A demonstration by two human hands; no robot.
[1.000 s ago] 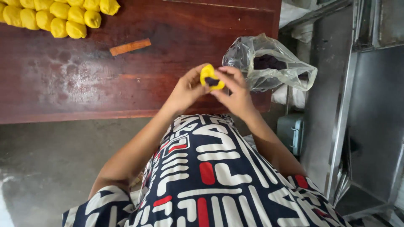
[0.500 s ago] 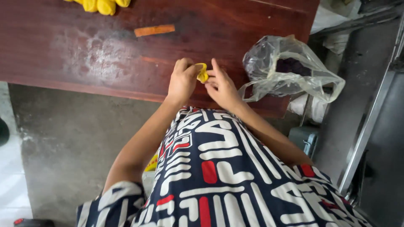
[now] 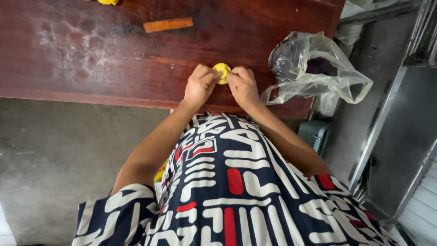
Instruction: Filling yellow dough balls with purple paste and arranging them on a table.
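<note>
Pinching the yellow dough piece [image 3: 222, 72], left hand [image 3: 199, 85] and right hand [image 3: 243, 85] meet, fingers clamped on it.

The small yellow dough piece [image 3: 222, 72] sat pinched between my fingertips, just above the frame's centre, over the near edge of the dark red wooden table. It looked round and soft, smooth and bright yellow, its lower part hidden by my fingers.

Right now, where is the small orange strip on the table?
In the head view, the orange strip lies flat on the dark wooden table near its far edge, up and left of the left hand, apart from both hands.
</note>
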